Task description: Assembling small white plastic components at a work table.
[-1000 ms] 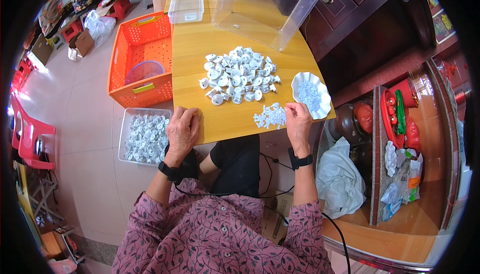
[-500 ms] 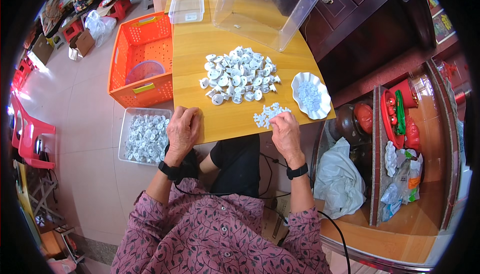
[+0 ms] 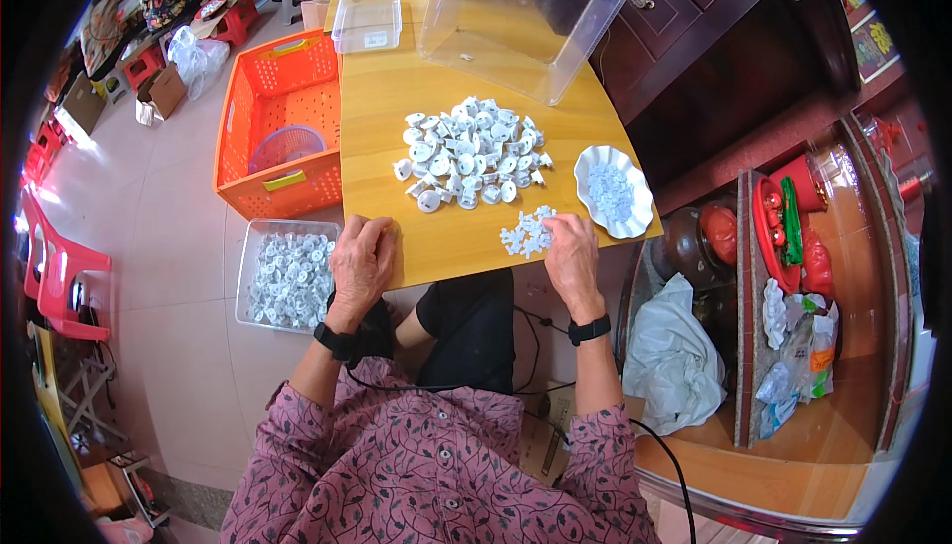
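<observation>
A pile of several small white plastic parts lies in the middle of the wooden table. A smaller heap of tiny white pieces sits near the table's front edge. My right hand rests beside that heap with its fingertips touching it. My left hand lies loosely curled on the front edge of the table, and I cannot see anything in it. A white scalloped dish holding more tiny pieces stands to the right of the heap.
A clear bin of white parts sits on the floor at my left, behind it an orange crate with a purple bowl. A large clear tub and small clear box stand farther back. Dark cabinet and shelves stand right.
My right hand moved left from beside the white dish to the small heap of tiny pieces. My left hand stayed at the table edge.
</observation>
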Available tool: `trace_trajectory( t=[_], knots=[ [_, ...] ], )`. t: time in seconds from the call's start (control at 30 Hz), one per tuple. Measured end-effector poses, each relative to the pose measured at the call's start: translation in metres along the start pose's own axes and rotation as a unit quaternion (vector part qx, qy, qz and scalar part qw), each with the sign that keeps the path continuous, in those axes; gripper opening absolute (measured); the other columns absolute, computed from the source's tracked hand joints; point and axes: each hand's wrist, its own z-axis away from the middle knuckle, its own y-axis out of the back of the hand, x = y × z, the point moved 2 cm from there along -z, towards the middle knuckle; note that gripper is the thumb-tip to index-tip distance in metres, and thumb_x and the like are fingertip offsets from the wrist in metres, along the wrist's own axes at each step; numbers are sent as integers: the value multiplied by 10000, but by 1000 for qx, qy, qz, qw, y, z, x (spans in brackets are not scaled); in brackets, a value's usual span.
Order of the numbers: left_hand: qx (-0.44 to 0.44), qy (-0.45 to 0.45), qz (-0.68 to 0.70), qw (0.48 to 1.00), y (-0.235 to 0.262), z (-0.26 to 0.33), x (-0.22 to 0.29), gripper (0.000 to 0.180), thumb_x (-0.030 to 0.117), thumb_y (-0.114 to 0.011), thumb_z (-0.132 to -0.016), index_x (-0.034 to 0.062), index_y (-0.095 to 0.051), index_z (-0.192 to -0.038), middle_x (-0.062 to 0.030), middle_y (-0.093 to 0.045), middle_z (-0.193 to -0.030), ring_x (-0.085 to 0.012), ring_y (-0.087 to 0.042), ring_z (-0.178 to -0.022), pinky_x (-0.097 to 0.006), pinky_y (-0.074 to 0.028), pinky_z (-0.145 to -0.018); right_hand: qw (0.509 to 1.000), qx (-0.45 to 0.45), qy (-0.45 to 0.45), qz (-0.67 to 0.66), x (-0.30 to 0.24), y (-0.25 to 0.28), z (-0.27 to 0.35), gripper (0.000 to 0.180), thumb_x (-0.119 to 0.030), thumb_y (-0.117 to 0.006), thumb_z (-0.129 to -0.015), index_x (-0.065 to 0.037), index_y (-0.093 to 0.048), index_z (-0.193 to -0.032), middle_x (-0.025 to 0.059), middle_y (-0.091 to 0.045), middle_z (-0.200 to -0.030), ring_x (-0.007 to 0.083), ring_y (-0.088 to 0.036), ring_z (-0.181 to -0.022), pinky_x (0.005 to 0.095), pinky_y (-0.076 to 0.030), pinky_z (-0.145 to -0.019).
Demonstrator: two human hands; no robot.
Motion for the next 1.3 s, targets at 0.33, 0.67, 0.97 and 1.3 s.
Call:
trace_trajectory(
  t=[0.33,0.67,0.97,1.3],
  knots=[
    [-6,4,-1,1000,-1,1,-2,137,91,-689,-865,68,-682,-1001,-124,-602,-878,-326,-641,-784,-410,-510,-666,999,33,13,-24,2,-1,-1,311,37,-558,-822,-53,-705,-1080,92,-650,-1116,314,-570,-1039,441,-447,-897],
    [4,-3,-1,1000,-1,1,-1,134,81,-691,-861,67,-679,-994,-126,-599,-869,-322,-641,-773,-401,-511,-660,998,25,-50,24,14,8,17,193,28,-586,-835,-15,-694,-989,136,-627,-997,338,-592,-983,435,-479,-881],
    [1,-5,0,1000,0,1,0,142,74,-687,-860,72,-682,-1002,-124,-598,-872,-321,-641,-773,-397,-513,-661,998,41,-36,10,8,4,7,272,34,-604,-816,-39,-699,-1061,107,-629,-1100,320,-564,-1062,437,-459,-914],
    [1,1,-2,1000,-2,1,-2,144,84,-689,-861,72,-686,-1005,-128,-603,-887,-329,-647,-794,-406,-517,-671,997,3,-61,40,14,0,6,415,24,-598,-818,-83,-663,-1214,82,-585,-1270,310,-501,-1193,453,-415,-970]
  ],
)
